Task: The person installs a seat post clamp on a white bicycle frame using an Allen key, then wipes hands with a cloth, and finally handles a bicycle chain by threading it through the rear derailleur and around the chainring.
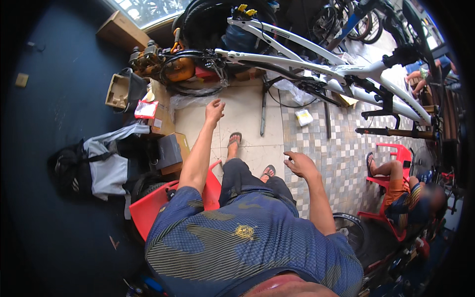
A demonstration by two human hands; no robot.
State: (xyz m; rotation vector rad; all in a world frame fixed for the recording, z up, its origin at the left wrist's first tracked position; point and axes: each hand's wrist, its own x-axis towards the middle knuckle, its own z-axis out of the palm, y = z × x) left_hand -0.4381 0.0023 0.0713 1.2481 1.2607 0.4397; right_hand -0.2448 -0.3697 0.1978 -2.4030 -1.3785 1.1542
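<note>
My left hand (pixel 214 112) is stretched forward over the tiled floor, its fingers loosely bent and apart, with nothing in it. Just beyond it hang a chain and black cables (pixel 217 74) at the end of a white bicycle frame (pixel 277 61). This frame is raised above the floor and stretches across the far right, with no wheels visible on it. Lower and to the right, my right hand (pixel 301 165) hangs in the air with its fingers spread, holding nothing. Neither hand touches the frame.
A red plastic chair (pixel 148 210) stands behind my left arm. Cardboard boxes (pixel 170 152) and an orange compressor (pixel 180 69) line the left wall. A small white packet (pixel 304 117) lies on the floor. At right, a person (pixel 403 198) sits on a red chair (pixel 396 151).
</note>
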